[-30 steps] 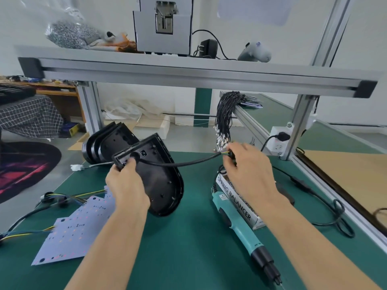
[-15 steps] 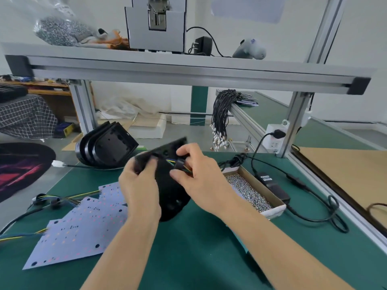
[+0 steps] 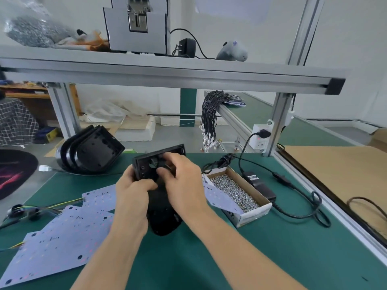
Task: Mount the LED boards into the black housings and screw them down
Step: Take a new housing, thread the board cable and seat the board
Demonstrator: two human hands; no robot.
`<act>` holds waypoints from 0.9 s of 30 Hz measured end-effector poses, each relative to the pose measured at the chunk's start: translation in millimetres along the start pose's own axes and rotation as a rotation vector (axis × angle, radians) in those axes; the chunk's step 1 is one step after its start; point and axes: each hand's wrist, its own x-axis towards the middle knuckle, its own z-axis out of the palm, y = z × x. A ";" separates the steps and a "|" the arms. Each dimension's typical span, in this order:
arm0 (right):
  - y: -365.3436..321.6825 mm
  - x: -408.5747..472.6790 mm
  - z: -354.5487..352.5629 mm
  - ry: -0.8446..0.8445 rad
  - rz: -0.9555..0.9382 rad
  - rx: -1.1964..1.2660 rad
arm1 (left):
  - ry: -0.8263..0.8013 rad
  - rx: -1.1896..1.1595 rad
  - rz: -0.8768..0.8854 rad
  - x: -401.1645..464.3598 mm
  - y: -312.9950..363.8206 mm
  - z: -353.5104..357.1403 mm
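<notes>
I hold a black housing (image 3: 161, 216) upright over the green table, its square end up. My left hand (image 3: 132, 195) grips its left side with the thumb across the front. My right hand (image 3: 184, 185) curls over the top right, fingers pressing into the square end near a round hole. What the fingertips hold is hidden. White LED boards (image 3: 60, 237) with coloured wires lie flat at the left. A stack of more black housings (image 3: 90, 151) leans at the back left. An open box of silver screws (image 3: 236, 193) sits to the right.
A power brick and its black cord (image 3: 259, 183) run along the right to a wall socket (image 3: 259, 139). A bundle of black wires (image 3: 209, 120) hangs from the frame rail behind. An aluminium shelf beam (image 3: 167, 76) crosses overhead. Cardboard (image 3: 335, 174) lies beyond the right rail.
My right hand drew the cable in from the right and came onto the housing's top end. The housing has turned more upright. The view shifted, so the screw box shows and the screwdriver is hidden.
</notes>
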 end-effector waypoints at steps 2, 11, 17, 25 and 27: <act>0.9 0.0 1.3 0.015 0.078 0.102 | 0.004 0.000 -0.002 0.9 0.3 -1.7; 5.2 1.7 4.0 -0.077 0.039 0.019 | 0.036 -0.037 -0.081 3.6 -5.8 -7.2; 8.1 0.3 10.8 -0.095 0.015 -0.139 | 0.049 -0.002 -0.096 2.6 -13.8 -9.0; 0.2 11.9 23.3 0.019 0.129 -0.265 | 0.086 0.005 0.006 0.7 -16.1 -2.3; -1.7 12.2 28.7 0.056 0.210 -0.207 | 0.097 0.021 0.019 0.3 -16.6 -1.1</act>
